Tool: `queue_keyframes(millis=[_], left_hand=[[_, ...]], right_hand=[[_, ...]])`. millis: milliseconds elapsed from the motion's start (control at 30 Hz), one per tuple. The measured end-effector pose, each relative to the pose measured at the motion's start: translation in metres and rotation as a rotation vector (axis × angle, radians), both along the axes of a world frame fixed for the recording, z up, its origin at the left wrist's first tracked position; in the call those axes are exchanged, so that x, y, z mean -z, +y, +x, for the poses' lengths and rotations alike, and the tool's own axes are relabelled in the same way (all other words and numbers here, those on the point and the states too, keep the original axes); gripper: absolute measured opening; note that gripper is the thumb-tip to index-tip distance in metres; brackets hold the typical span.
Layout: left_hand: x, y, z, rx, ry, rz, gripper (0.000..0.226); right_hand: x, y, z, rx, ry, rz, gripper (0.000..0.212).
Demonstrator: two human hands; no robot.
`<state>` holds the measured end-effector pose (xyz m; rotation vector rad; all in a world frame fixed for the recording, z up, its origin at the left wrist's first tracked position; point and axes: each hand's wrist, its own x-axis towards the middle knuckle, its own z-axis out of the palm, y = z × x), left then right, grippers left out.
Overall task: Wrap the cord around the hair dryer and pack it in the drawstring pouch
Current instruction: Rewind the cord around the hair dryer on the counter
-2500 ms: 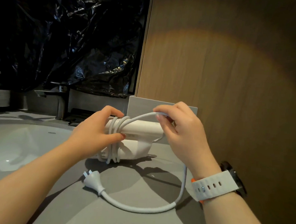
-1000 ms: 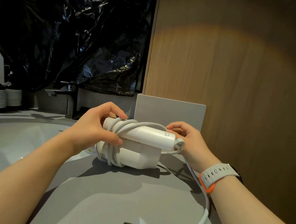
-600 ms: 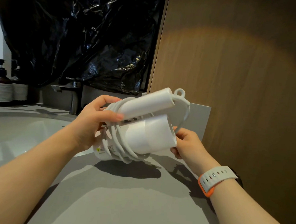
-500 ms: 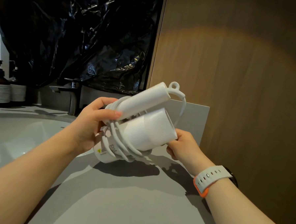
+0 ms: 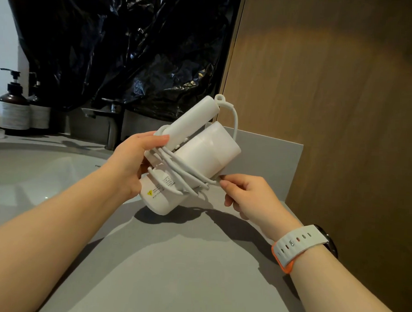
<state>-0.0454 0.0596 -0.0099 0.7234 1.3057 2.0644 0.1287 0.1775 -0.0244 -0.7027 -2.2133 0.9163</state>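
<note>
My left hand [image 5: 130, 161] curls round hair dryer [image 5: 205, 146], lifted above bench [image 5: 170, 261]. Right hand [image 5: 248, 196] pinches cord [image 5: 182, 173] end under barrel. I judge: pull snug, tuck end beneath coil. Sink [image 5: 32, 170], faucet [image 5: 111, 122], pump bottles [image 5: 13, 105] far left; pouch not in view.

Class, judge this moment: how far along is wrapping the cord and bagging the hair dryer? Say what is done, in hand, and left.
Done: several turns of cord circle the folded hair dryer. In hand: the left hand grips the dryer above the counter; the right hand pinches the cord beside the barrel. Left: tucking the cord's end, then packing; no pouch shows.
</note>
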Motion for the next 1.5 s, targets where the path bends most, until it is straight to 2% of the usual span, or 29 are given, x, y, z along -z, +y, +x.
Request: queue_keyframes(millis=[133, 300, 600, 800, 900, 1033, 1167, 1233, 1333, 1433, 1500], left_hand=[[0.001, 0.001, -0.001, -0.050, 0.014, -0.029, 0.008], [0.001, 0.000, -0.006, -0.168, 0.068, -0.027, 0.030], [0.001, 0.004, 0.008, -0.243, 0.186, 0.007, 0.036], [0.002, 0.001, 0.014, -0.268, 0.282, 0.039, 0.034], [0.004, 0.003, 0.017, -0.302, 0.389, 0.031, 0.035], [0.008, 0.005, 0.014, -0.354, 0.500, -0.021, 0.039], [0.012, 0.008, 0.016, -0.361, 0.626, -0.075, 0.041], [0.014, 0.010, 0.018, -0.355, 0.693, -0.091, 0.040], [0.014, 0.012, 0.017, -0.350, 0.768, -0.110, 0.038], [0.013, 0.011, 0.014, -0.333, 0.793, -0.131, 0.036], [0.013, 0.011, 0.015, -0.306, 0.847, -0.134, 0.037]], right_hand=[[0.001, -0.001, 0.001, -0.001, -0.091, 0.056, 0.013], [0.001, -0.006, 0.006, -0.021, -0.192, 0.095, 0.021], [-0.004, -0.012, 0.014, -0.057, -0.338, 0.086, 0.018], [-0.006, -0.016, 0.015, -0.105, -0.314, 0.027, 0.020], [-0.007, -0.017, 0.018, -0.178, -0.199, -0.121, 0.039], [-0.012, -0.023, 0.021, -0.259, -0.215, -0.188, 0.024], [-0.012, -0.030, 0.019, -0.286, -0.269, -0.199, 0.030], [-0.013, -0.033, 0.020, -0.308, -0.262, -0.152, 0.025], [-0.014, -0.040, 0.020, -0.306, -0.302, 0.027, 0.011], [-0.013, -0.040, 0.015, -0.172, -0.262, 0.313, 0.032], [-0.013, -0.040, 0.012, -0.130, -0.177, 0.405, 0.039]])
